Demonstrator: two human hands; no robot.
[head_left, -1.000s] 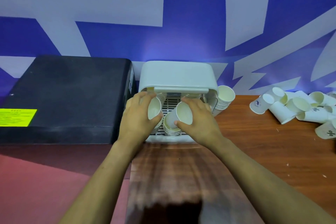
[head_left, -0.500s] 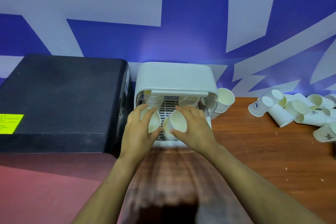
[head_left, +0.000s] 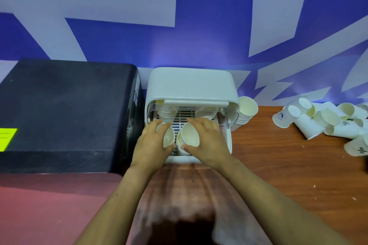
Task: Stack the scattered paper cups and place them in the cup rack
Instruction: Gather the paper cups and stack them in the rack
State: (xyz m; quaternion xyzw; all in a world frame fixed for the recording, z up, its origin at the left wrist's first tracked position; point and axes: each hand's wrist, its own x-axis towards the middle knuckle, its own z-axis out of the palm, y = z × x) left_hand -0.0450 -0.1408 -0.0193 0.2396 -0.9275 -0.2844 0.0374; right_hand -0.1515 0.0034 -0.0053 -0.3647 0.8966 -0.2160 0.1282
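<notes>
Lowered a little since a second ago, both hands in the open rack [head_left: 191, 87]: left [head_left: 153, 143] curled round one cup stack [head_left: 168, 138], right [head_left: 207, 141] gripping another [head_left: 189, 135], mouths tilted inward over the slatted tray; loose cups [head_left: 318, 121] scattered well apart on the tabletop [head_left: 278, 165].

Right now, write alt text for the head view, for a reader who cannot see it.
A person's left hand and right hand each hold a stack of paper cups inside an open white cup rack on a wooden table. More loose cups lie scattered to the right; a black box sits left.
</notes>
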